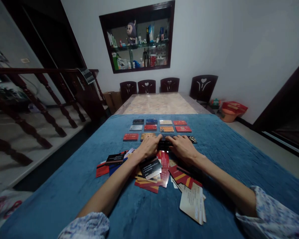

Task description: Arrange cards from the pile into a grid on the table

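Observation:
Between my hands is a small stack of black cards, gripped at its left end by my left hand and at its right end by my right hand. Beyond them, other cards lie in neat rows, among them a red card, an orange card and a blue card. A gold card is partly covered by my left hand. Closer to me, loose cards overlap in a messy pile, with a black card, a red card and a cream card on top.
A blue cloth covers the near part of the table, and its marble-patterned top shows beyond. Dark chairs stand around the far end. On the left runs a wooden railing; an orange bin sits on the floor at right.

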Demonstrator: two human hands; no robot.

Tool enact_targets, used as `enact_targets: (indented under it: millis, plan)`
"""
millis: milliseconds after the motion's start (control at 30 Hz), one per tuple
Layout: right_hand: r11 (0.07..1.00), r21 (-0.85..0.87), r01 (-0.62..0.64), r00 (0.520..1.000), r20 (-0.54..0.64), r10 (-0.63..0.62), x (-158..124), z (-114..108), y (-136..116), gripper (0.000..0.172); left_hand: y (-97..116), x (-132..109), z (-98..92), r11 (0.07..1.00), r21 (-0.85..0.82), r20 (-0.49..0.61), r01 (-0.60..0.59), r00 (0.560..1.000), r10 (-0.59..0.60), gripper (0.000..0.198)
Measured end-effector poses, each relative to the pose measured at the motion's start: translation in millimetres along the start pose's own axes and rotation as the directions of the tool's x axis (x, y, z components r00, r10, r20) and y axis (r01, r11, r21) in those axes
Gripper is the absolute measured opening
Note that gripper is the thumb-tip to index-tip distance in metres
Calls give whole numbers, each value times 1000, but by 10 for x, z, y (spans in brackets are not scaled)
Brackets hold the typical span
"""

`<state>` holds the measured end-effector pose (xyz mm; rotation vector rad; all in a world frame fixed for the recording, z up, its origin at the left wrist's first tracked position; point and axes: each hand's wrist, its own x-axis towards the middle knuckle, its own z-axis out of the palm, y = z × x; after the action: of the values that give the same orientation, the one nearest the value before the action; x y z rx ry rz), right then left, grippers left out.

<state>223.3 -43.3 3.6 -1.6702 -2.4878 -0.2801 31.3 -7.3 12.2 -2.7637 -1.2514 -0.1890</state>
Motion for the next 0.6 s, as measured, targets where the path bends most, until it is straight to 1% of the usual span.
enact_targets:
  millis: [67,200,367,500,600]
  plan:
    - [1000,-4,-15,1000,14,15,-4,6,-17,43,30,-7,4,1000,10,7,9,1000,-9,38]
    - [999,13,-45,999,29,44,1,49,-45,48,54,-11,29,999,-22,18,36,999,-36,36]
    - [997,42,-64,997,48,62,12,110,-40,53,53,-10,68,997,-46,1,56,998,-56,38]
    - [998,44,-51,999,21,50,22,131,-15,55,55,-9,59,997,-46,-31,64,997,-65,39]
    - [999,31,-37,999,-10,37,23,126,-10,58,56,-10,23,996,-60,-32,67,997,-69,39]
